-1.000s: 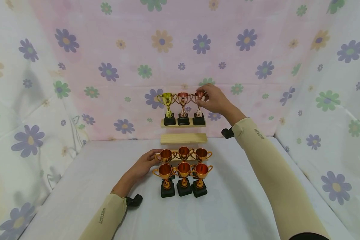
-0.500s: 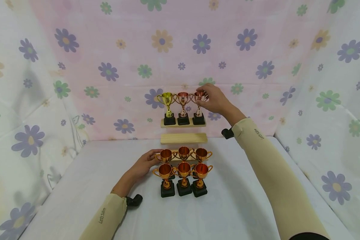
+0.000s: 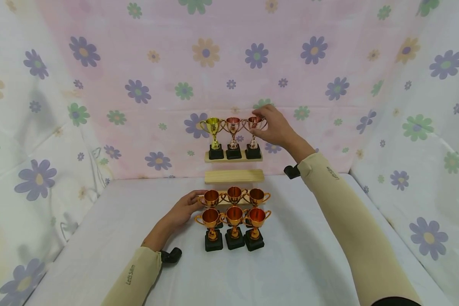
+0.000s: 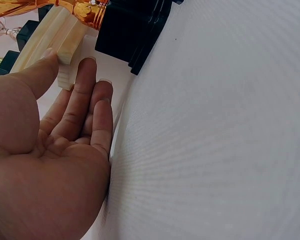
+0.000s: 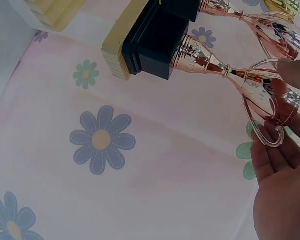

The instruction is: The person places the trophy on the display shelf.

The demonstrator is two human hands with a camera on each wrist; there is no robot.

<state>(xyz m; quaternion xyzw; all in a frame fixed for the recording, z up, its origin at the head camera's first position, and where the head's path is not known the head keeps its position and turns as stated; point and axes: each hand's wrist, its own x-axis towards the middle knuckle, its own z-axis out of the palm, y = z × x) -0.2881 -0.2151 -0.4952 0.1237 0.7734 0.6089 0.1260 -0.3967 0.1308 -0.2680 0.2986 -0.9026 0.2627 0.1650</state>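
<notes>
My right hand [image 3: 277, 127] is around the cup of a rose-gold trophy [image 3: 253, 142], the rightmost on the top step. In the right wrist view its thumb and fingers spread loosely around the cup and handle [image 5: 267, 140]. The trophy stands upright on its black base [image 5: 162, 42]. Lower down, my left hand [image 3: 183, 208] holds the left end of the wooden stepped stand [image 3: 234, 177]. In the left wrist view the thumb lies on the wood [image 4: 70, 42], with the fingers beneath it. A gold trophy [image 3: 214, 127] and another rose-gold trophy [image 3: 233, 127] share the top step.
The stand's middle step is bare. Two rows of bronze-coloured trophies [image 3: 234, 217] stand at the front, the rear row overlapping the lowest step [image 3: 262, 200]. White cloth [image 3: 310, 238] covers the table. Floral fabric [image 3: 153, 106] hangs behind and at both sides.
My right hand's fingers have loosened and lifted slightly from the rose-gold trophy's cup, which shows more now. The left hand and all the trophies stay in place.
</notes>
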